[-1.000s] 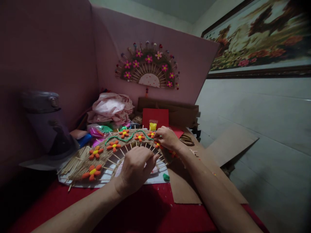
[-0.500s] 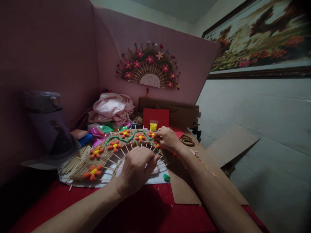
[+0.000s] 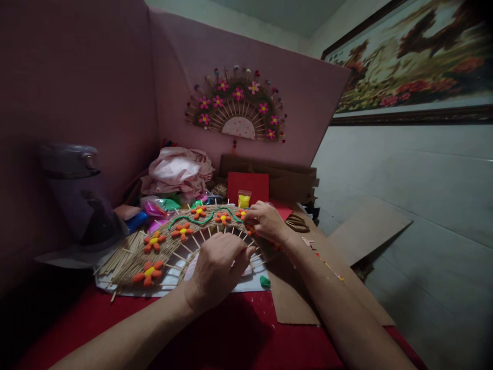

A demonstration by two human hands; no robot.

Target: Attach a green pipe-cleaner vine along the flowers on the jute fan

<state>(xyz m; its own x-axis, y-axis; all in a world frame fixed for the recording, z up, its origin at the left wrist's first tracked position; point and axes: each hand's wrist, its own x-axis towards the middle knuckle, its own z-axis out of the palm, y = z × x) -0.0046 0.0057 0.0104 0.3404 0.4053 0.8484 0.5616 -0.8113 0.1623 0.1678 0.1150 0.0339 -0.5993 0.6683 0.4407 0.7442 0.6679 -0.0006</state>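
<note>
1. In the head view, we see our right hand point(image 3: 265, 222) bent over the upper right of the twine fan point(image 3: 169, 251), its fingers close together where the green strand point(image 3: 199, 223) runs up to them; we cannot tell whether they pinch or press it.
2. Our left hand point(image 3: 221, 264) is curled above the fan's open middle, thumb near the forefinger; its fingertips are hidden, so we cannot tell whether it grips anything.
3. The fan lies before us on white sheeting point(image 3: 256, 282), orange flowers point(image 3: 148, 273) along its band.
4. Behind it, a small clear bag point(image 3: 244, 199) holds yellow material.
5. Clear bags point(image 3: 159, 205) at left hold pink and green material.
6. The bottle point(image 3: 82, 200) is lidded, its contents hidden.
</note>
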